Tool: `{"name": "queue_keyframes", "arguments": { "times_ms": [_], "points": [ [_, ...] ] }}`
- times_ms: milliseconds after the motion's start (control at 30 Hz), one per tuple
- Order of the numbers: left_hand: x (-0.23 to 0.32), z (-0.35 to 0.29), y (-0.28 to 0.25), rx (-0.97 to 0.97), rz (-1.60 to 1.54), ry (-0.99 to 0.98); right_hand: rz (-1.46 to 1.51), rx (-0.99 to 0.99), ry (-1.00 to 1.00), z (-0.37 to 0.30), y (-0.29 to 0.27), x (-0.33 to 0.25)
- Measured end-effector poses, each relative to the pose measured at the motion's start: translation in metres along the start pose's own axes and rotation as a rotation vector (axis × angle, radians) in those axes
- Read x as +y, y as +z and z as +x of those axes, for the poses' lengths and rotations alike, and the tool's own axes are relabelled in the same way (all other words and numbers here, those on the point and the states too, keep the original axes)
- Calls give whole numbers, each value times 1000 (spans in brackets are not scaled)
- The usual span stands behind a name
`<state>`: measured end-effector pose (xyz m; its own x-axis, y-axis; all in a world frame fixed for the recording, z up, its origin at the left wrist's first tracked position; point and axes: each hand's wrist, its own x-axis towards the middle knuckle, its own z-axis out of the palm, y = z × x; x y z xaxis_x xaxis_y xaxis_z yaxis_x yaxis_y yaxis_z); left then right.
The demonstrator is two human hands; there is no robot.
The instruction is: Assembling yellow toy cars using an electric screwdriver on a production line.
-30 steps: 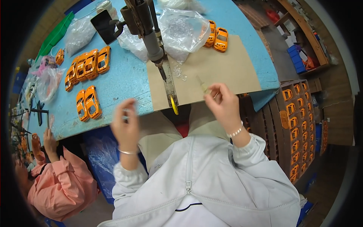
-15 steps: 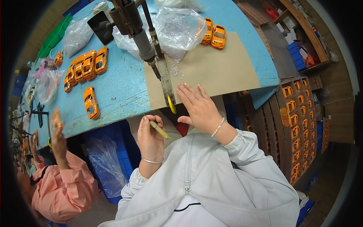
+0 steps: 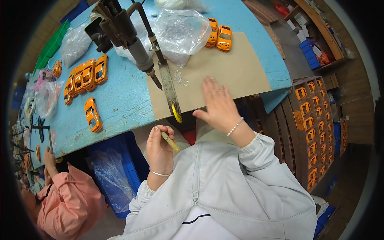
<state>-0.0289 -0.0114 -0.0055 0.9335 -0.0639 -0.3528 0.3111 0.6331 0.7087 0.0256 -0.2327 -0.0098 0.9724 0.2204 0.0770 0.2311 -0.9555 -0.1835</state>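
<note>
My left hand (image 3: 159, 147) is closed around a small yellowish stick-like tool (image 3: 169, 141), held below the table's front edge. My right hand (image 3: 218, 105) is open with fingers spread, flat over the near edge of a brown cardboard sheet (image 3: 236, 72) on the blue table (image 3: 120, 100). A hanging power screwdriver (image 3: 130, 38) and a metal bar with a yellow tip (image 3: 171, 93) stand just left of my right hand. One orange toy car (image 3: 92, 114) lies alone on the table to the left. Tiny clear parts (image 3: 179, 77) lie on the cardboard.
A row of orange toy cars (image 3: 84, 74) sits at the left, two more (image 3: 219, 34) at the back. Clear plastic bags (image 3: 180, 30) lie behind the cardboard. A crate of orange cars (image 3: 314, 120) stands on my right. A person in a pink sleeve (image 3: 68, 200) works at lower left.
My left hand came off the table and now holds the stick tool near my chest. My right hand opened and spread over the cardboard. One of two near toy cars is gone.
</note>
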Motion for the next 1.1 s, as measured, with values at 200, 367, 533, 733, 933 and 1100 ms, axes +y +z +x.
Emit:
{"name": "queue_keyframes", "arguments": {
  "times_ms": [200,367,533,733,933,1100],
  "points": [
    [1,0,-2,-1,47,-7,-37,144,83,29,-8,28],
    [1,-1,-1,-14,24,-25,105,145,26,87,26,31],
    [-2,4,-2,16,-1,-37,-31,149,199,64,26,53],
    [-4,9,-1,3,-10,-36,-198,-43,705,-71,-34,103],
    [-3,6,11,-37,25,-28,-221,256,442,-12,-48,92],
    [-1,0,12,-75,44,-18,-28,174,407,86,-9,134]
  ]
}}
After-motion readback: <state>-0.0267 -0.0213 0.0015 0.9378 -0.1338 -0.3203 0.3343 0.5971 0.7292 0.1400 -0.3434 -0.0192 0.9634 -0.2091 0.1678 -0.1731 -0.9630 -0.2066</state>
